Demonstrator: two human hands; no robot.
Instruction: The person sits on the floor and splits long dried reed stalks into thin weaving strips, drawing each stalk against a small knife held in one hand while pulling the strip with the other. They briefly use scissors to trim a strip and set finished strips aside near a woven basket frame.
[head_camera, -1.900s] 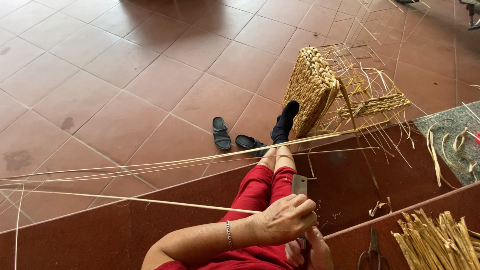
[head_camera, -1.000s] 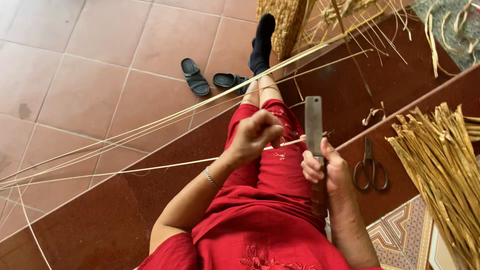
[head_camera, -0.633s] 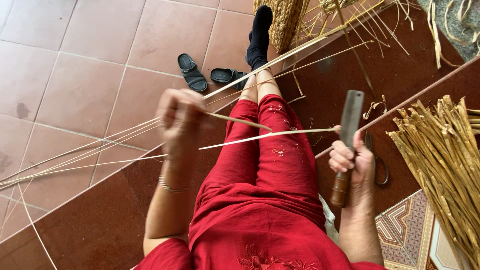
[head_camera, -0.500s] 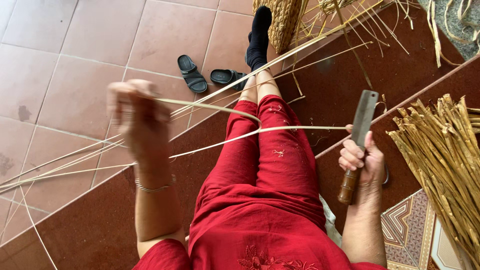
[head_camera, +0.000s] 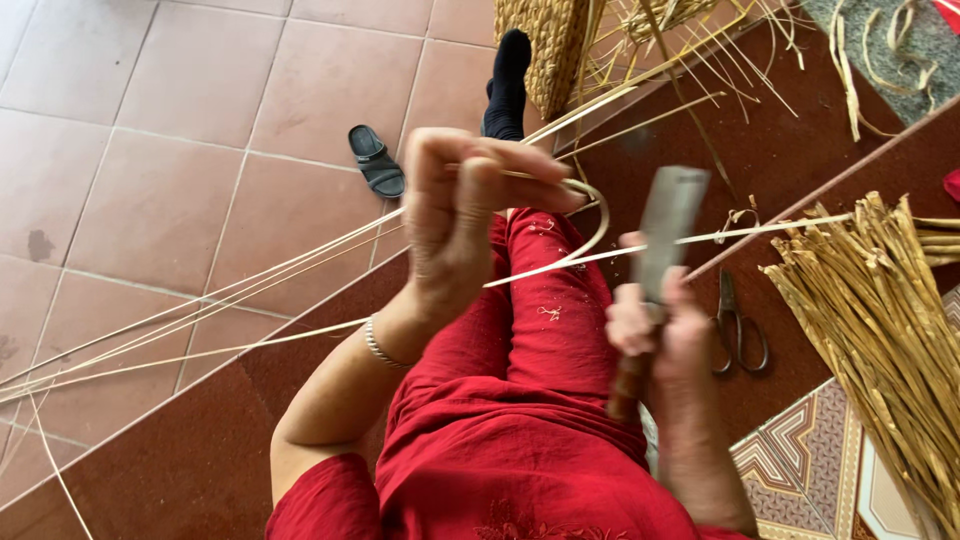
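- Terracotta floor tiles (head_camera: 160, 200) fill the background, with a darker red step (head_camera: 170, 450) crossing below them, where the person sits in red clothes.
- Left hand (head_camera: 455, 225) is raised, fingers curled narrowly round a pale cane strip (head_camera: 590, 225); the strip loops out past the fingertips (head_camera: 545, 195) and bends back under them.
- More long cane strips (head_camera: 200, 320) run from below the left palm, away to the left across the tiles and the step.
- Right hand (head_camera: 655, 325) is closed round the wooden handle of a knife (head_camera: 665, 225); the flat grey blade stands upright above the fingers, slightly blurred.
- One thin strip passes just behind the blade, reaching from the left fingertips towards the right.
- Scissors (head_camera: 738, 330) lie on the step just right of the right fingers, not touching them.
- A bundle of dried yellow reeds (head_camera: 880, 330) lies further right, well apart from both hands.
- Above the left fingers, a black sandal (head_camera: 378, 160) rests on the tiles, and a foot in a black sock (head_camera: 507, 85) sits against a woven basket (head_camera: 545, 45).
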